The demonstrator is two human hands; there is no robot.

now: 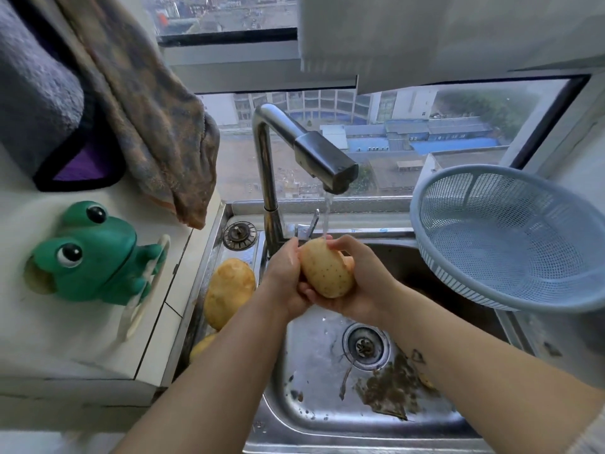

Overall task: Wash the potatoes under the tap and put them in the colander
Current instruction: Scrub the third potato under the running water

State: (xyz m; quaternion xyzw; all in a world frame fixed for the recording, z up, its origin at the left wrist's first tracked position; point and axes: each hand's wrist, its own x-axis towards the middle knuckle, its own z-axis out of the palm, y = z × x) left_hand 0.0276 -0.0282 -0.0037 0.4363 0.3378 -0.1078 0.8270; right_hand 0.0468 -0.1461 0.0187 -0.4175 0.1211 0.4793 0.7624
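Left hand (285,273) and right hand (360,283) cup potato (326,268) under tap (322,160) stream; rinsing step. Next likely: carry right into empty colander (510,239).

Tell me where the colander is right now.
The colander sits empty at the right of the head view, on the sink's right rim, right of the tap and both hands.

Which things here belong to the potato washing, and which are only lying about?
For the job: held potato, left hand, right hand, tap, colander, waiting potatoes, sink.
Lying about: frog, towels, sink plug.
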